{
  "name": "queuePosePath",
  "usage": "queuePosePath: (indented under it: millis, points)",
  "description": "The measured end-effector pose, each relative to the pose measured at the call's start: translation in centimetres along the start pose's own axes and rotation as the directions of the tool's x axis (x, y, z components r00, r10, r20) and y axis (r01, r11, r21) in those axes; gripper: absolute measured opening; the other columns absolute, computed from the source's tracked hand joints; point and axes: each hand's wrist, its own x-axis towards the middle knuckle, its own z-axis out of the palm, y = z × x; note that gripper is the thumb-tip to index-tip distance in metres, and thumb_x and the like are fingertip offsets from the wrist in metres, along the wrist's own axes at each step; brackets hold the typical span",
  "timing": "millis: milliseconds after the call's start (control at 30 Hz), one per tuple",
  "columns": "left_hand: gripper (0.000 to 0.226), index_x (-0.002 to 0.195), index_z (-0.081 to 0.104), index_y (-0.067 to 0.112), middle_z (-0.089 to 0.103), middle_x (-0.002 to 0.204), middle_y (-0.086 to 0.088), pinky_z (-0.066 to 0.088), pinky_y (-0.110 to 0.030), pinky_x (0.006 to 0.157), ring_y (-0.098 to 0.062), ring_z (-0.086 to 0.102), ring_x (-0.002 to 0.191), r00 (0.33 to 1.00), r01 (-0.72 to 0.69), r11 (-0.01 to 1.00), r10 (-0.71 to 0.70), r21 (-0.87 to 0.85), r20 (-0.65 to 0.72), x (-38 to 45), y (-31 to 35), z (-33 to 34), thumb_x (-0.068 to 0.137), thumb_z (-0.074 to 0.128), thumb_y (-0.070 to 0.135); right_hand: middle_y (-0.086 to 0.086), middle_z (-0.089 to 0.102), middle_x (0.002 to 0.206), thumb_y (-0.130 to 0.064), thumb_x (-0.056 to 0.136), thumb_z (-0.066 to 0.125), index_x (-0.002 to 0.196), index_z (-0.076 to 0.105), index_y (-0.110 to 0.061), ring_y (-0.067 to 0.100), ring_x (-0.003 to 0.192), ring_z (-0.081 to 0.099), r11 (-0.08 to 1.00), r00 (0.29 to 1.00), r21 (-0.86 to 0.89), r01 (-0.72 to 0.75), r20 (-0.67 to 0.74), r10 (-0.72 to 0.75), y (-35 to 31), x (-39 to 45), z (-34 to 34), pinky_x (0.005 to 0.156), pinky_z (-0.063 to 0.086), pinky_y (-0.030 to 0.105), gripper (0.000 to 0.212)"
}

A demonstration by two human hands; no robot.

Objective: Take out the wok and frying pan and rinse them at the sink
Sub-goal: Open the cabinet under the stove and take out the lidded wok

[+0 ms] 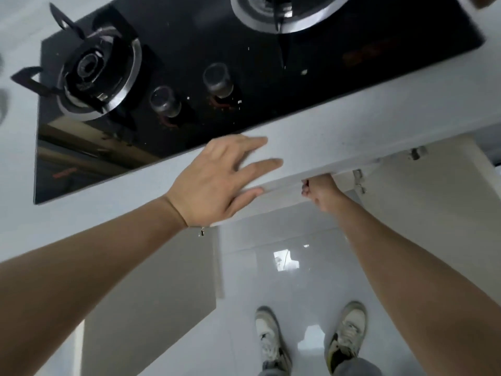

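Left hand lies flat, fingers spread, on the white countertop edge at 6 o'clock of the black 2-burner hob. Right hand reaches under the edge at 3 o'clock; grip cannot be told. Wok, frying pan unseen.

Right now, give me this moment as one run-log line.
left hand: flat on countertop edge | right hand: reaching under counter lip at cabinet | wok, frying pan: not in view

No legible txt; red hob markings blurred
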Motion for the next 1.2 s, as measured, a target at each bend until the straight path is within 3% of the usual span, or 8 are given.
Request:
queuePosePath:
  millis: [300,700,800,833,900,967,1033,1200]
  points:
    - [0.047,0.141,0.055,0.014,0.048,0.141,-0.021,0.036,-0.046,0.105,-0.039,0.048,0.121,0.999,-0.004,0.997,0.006,0.076,-0.035,-0.1,0.5,-0.1,0.1,0.052,0.037,0.001,0.049,0.069,-0.031,0.102,0.053,0.094,0.058,-0.013,0.012,0.053,0.042,0.99,0.997,-0.133,-0.038,0.064,0.047,7.4,-6.8,-6.6,0.049,0.04,0.024,0.019]
    - [0.041,0.129,0.066,0.012,0.059,0.136,-0.014,0.039,-0.047,0.108,-0.032,0.053,0.126,0.987,-0.158,0.983,0.154,-0.096,-0.046,-3.1,9.9,7.1,0.09,0.06,0.022,0.014,0.071,0.104,-0.005,0.086,0.065,0.115,0.059,-0.005,0.022,0.077,0.075,0.957,0.994,-0.282,-0.07,0.056,0.089,7.3,-8.3,-8.0,0.078,0.058,0.033,0.029]
    - [0.036,0.129,0.06,0.023,0.06,0.129,-0.002,0.046,-0.039,0.097,-0.025,0.054,0.117,0.954,0.225,0.952,-0.172,-0.207,0.244,-1.5,11.2,12.2,0.096,0.054,0.035,0.012,0.069,0.09,-0.011,0.091,0.063,0.108,0.057,-0.009,0.019,0.053,0.062,0.956,0.998,-0.291,-0.04,0.04,0.054,6.7,-7.3,-6.7,0.049,0.052,0.023,0.017]
    - [0.035,0.127,0.058,0.026,0.06,0.127,-0.001,0.048,-0.036,0.095,-0.023,0.056,0.113,0.847,0.482,0.836,-0.366,-0.264,0.386,-0.4,11.2,13.6,0.097,0.05,0.042,0.01,0.065,0.079,-0.013,0.092,0.064,0.101,0.056,-0.009,0.016,0.046,0.054,0.954,0.999,-0.299,-0.03,0.032,0.041,6.9,-7.1,-6.5,0.043,0.046,0.022,0.012]
    - [0.041,0.12,0.058,0.024,0.064,0.122,-0.004,0.052,-0.033,0.091,-0.019,0.062,0.102,0.446,0.893,0.219,-0.563,-0.394,0.696,2.6,11.2,16.2,0.096,0.048,0.056,0.007,0.055,0.064,-0.02,0.092,0.068,0.087,0.053,-0.01,0.013,0.037,0.047,0.948,0.999,-0.317,-0.018,0.02,0.025,8.0,-6.3,-6.9,0.039,0.041,0.023,0.018]
    - [0.053,0.122,0.056,0.018,0.065,0.119,-0.009,0.055,-0.035,0.089,-0.021,0.065,0.101,0.236,0.835,-0.393,-0.374,-0.384,0.897,5.3,11.2,18.7,0.091,0.054,0.061,0.007,0.055,0.061,-0.023,0.092,0.069,0.083,0.054,-0.011,0.013,0.036,0.049,0.938,0.998,-0.344,-0.034,0.035,0.049,8.6,-6.4,-7.4,0.04,0.043,0.023,0.021]
    - [0.053,0.119,0.06,0.015,0.066,0.114,-0.008,0.055,-0.034,0.084,-0.023,0.066,0.101,0.263,0.705,-0.607,-0.257,-0.367,0.93,7.6,11.8,20.6,0.087,0.063,0.057,0.01,0.058,0.065,-0.019,0.092,0.067,0.09,0.059,-0.006,0.016,0.043,0.055,0.935,0.992,-0.342,-0.091,0.051,0.115,8.9,-6.8,-8.3,0.045,0.05,0.026,0.015]
    - [0.016,0.088,0.062,0.01,0.065,0.073,-0.006,0.053,-0.03,0.077,-0.018,0.061,0.07,0.256,0.526,-0.779,-0.237,-0.341,0.937,12.0,15.2,24.3,0.094,0.065,0.025,0.016,0.067,0.086,-0.01,0.088,0.067,0.102,0.064,0.001,0.022,0.061,0.07,0.922,0.966,-0.316,-0.222,0.056,0.252,9.3,-6.4,-11.5,0.061,0.061,0.031,0.018]
